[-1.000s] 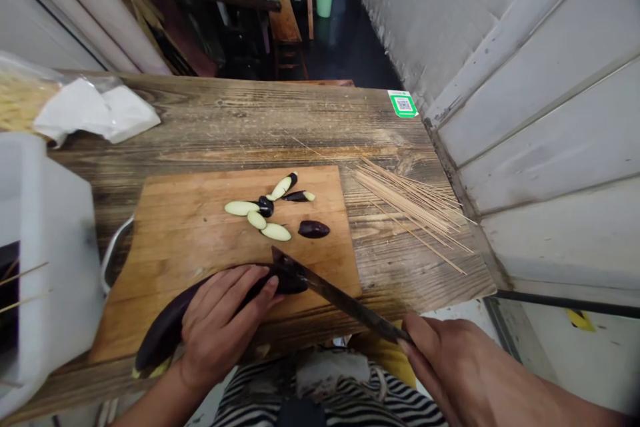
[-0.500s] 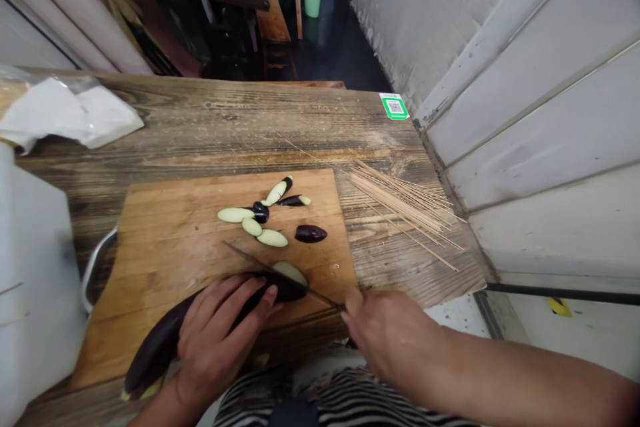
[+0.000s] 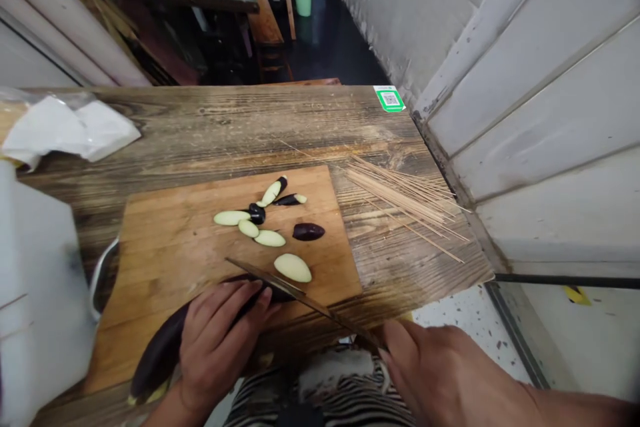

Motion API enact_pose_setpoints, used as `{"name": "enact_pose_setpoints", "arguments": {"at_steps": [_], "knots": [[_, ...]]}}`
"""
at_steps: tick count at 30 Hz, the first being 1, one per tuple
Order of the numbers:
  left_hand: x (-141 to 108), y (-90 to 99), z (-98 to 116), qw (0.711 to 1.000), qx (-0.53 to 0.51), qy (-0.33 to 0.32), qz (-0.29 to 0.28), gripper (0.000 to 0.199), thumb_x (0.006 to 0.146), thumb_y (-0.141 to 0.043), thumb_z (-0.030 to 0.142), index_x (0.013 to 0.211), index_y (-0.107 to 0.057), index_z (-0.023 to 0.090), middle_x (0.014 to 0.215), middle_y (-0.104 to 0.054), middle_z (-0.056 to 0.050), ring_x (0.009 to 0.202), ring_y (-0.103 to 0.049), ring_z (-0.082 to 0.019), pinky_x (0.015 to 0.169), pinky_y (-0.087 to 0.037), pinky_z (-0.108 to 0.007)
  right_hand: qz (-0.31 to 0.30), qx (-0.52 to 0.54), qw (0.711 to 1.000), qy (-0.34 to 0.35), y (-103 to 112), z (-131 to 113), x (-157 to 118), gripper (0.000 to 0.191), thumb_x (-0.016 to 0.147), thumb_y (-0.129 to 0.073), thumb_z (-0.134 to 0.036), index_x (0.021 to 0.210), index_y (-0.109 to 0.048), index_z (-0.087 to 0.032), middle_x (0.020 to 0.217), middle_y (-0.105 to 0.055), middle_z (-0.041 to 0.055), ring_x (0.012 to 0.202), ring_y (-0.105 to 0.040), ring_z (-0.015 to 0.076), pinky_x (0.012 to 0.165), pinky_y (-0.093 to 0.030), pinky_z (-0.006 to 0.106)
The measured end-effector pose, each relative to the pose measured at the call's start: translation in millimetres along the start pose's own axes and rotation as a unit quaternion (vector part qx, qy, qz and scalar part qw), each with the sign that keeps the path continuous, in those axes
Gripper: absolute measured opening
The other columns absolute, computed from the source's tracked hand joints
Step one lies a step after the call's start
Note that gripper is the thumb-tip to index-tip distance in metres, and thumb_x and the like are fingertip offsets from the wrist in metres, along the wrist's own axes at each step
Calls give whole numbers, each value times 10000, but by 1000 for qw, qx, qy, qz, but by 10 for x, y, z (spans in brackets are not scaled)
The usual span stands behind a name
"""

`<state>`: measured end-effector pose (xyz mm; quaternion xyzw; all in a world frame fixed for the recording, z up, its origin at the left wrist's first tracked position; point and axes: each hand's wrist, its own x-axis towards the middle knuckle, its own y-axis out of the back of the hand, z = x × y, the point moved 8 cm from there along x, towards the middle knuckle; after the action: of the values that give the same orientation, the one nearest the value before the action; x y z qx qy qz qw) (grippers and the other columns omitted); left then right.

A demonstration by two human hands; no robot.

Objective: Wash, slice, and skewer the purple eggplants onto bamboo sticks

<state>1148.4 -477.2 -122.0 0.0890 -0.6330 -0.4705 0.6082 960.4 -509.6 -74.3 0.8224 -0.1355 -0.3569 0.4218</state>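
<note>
On the wooden cutting board (image 3: 160,247) lies a long dark eggplant (image 3: 163,347), its near end toward the lower left. My left hand (image 3: 223,337) is closed over it, fingertips close to the blade. My right hand (image 3: 435,360) grips the handle end of a knife (image 3: 325,312), whose long thin blade slants across the eggplant's cut end. Just beyond the blade rests a pale oval eggplant slice (image 3: 293,268). Farther up the board are a dark end piece (image 3: 309,231) and several slices and scraps (image 3: 270,238).
Thin wooden skewers (image 3: 405,197) lie loose right of the board. A white container (image 3: 50,293) stands at the left, with a metal handle (image 3: 103,273) beside the board. White paper in plastic (image 3: 70,127) is at the far left. A green QR card (image 3: 390,99) sits at the back corner.
The slice near the blade has come free and now lies flat on the board. My right hand has drawn the knife back toward the lower right. My left hand stays on the eggplant.
</note>
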Motion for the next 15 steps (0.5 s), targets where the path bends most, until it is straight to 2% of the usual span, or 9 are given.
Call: {"name": "enact_pose_setpoints", "arguments": {"at_steps": [4,8,11,15], "knots": [[3,9,-7,1000,-15,17,7,374,582,-786,68,923,-659,153,956,-684,-92,941,-623,-244,840,-483,-399,-46,20,999,-20,-47,16,-85,189,700,-505,-16,827,-538,-152,761,-637,61,563,-581,144,479,-436,211],[-1,16,-17,1000,-6,16,15,327,614,-772,92,911,-656,163,952,-684,-76,957,-622,-231,861,-479,-385,-50,34,998,-36,-71,58,-100,157,748,-478,-30,807,-521,-169,740,-637,54,546,-590,146,469,-438,209],[14,4,-14,1000,-5,11,-2,312,639,-755,98,924,-649,170,955,-680,-71,966,-616,-229,856,-481,-388,-44,41,998,-37,-62,59,-109,159,767,-458,-33,808,-507,-179,726,-636,46,540,-598,146,458,-432,205],[39,28,-4,1000,-17,11,-7,293,642,-746,80,904,-645,162,947,-677,-81,969,-609,-240,852,-475,-403,-62,5,997,-33,-76,31,-154,194,766,-432,-9,821,-505,-180,733,-642,51,558,-619,160,455,-424,219]]}}
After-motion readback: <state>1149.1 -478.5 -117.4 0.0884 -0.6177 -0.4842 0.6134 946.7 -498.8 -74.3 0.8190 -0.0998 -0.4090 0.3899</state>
